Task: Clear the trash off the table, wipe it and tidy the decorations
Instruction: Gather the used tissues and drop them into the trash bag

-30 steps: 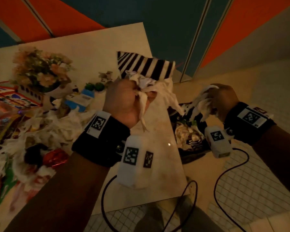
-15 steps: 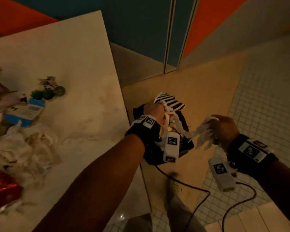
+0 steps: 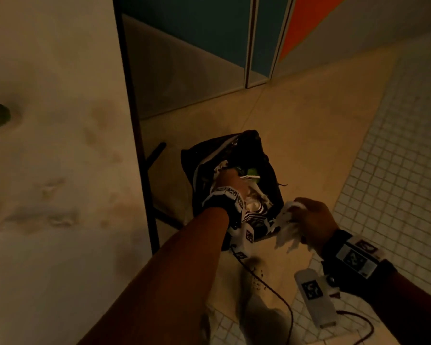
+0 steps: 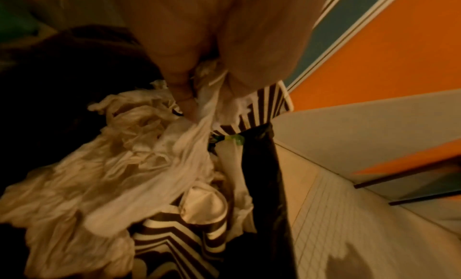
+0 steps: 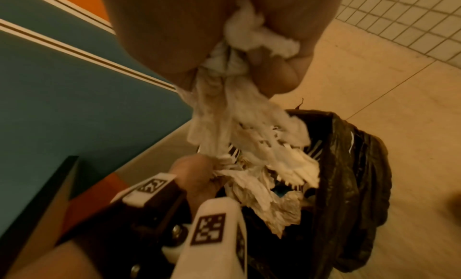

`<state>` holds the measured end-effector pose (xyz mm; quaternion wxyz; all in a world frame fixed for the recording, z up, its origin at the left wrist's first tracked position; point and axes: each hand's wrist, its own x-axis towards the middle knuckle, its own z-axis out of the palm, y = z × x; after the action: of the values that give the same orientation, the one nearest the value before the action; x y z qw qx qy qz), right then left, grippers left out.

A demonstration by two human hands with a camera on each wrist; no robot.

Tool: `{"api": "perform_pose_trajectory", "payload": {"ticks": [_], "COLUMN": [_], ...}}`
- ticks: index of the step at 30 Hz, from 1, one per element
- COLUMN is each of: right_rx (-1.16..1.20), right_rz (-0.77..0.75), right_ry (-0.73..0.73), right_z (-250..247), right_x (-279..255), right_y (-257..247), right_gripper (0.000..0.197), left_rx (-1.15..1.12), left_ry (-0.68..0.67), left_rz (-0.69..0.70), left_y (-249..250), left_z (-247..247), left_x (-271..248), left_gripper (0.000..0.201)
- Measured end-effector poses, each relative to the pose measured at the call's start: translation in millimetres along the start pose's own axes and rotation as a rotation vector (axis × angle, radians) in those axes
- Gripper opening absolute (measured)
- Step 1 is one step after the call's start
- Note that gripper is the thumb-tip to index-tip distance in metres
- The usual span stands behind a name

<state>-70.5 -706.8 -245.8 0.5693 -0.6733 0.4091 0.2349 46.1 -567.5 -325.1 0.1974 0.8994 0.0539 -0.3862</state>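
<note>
— How far along is the clearing?

— Partway, I judge. The left hand (image 3: 230, 181) is down inside the bin bag (image 3: 271, 170), fingers pinching crumpled tissue (image 4: 204, 105). The right hand (image 3: 314, 217) clutches another wad of tissue (image 3: 288, 230) just beside the bag's rim.

— And the worktop (image 3: 60, 195)?

— Smudged; wiping and tidying seem still undone.

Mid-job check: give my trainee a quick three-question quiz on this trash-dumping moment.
1. True or false: the left hand is down inside the black trash bag.
2. What does the right hand grip?
A. crumpled white tissue
B. a red wrapper
C. a blue carton
3. Fill in: the right hand's tissue wad hangs ___ the bag's opening, not yet dropped.

Key: 1 true; 2 A; 3 above
</note>
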Motion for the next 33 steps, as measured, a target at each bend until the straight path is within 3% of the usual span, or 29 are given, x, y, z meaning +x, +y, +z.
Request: {"api": "perform_pose_trajectory", "payload": {"ticks": [4,7,9,11,13,15,17,19,23,27,33], "right_rx": [-0.015,-0.037,-0.117,-0.176,-0.187,-0.221,-0.233,-0.265,-0.3,-0.386,-0.484], "right_rz": [-0.004,-0.01,-0.023,-0.032,-0.001,0.006,0.006,-0.004,-0.065,-0.142,-0.279], "right_ry": [-0.052,-0.091,-0.084,-0.067,-0.081,-0.072,-0.067,-0.06,-0.021,-0.127,-0.118], "right_z": [17.4,26.4,28.2,26.8,24.9,23.6,25.3,30.4,46.5,53.4,27.3], "right_x": [21.7,33.2,38.1,40.3,38.9,37.3,37.5,40.5,49.4,42.7,1.6], "right_y": [7.7,9.5,11.8,14.0,14.1,10.1,1.8,-10.1,-38.4,-57.9,-75.9], "right_gripper": [0.024,0.019,0.016,0.014,0.014,0.015,0.014,0.015,0.03,0.056,0.049], "left_rx": [0.207,0.317,0.448,0.44,0.354,0.322,0.195,0.08,-0.008,-0.066,-0.245], "left_ry": [-0.125,-0.345,-0.445,-0.561,-0.52,-0.4,-0.325,-0.139,0.083,0.208,0.29], "left_rz": [0.048,0.122,0.02,-0.108,-0.072,0.001,0.076,0.079,0.124,0.213,0.334], "left_y": [-6.4,-19.3,-38.7,-64.9,-62.5,-27.0,6.1,26.4,57.9,75.4,59.5], "left_z": [21.9,43.9,73.8,123.1,132.9,75.6,1.1,-36.3,-96.7,-157.5,-228.4], "left_x": [30.6,54.6,93.8,163.6,185.3,118.1,37.7,8.2,-22.9,-63.4,-148.8], "left_gripper": [0.043,0.061,0.069,0.074,0.09,0.096,0.066,0.045,0.035,0.031,0.02]}}
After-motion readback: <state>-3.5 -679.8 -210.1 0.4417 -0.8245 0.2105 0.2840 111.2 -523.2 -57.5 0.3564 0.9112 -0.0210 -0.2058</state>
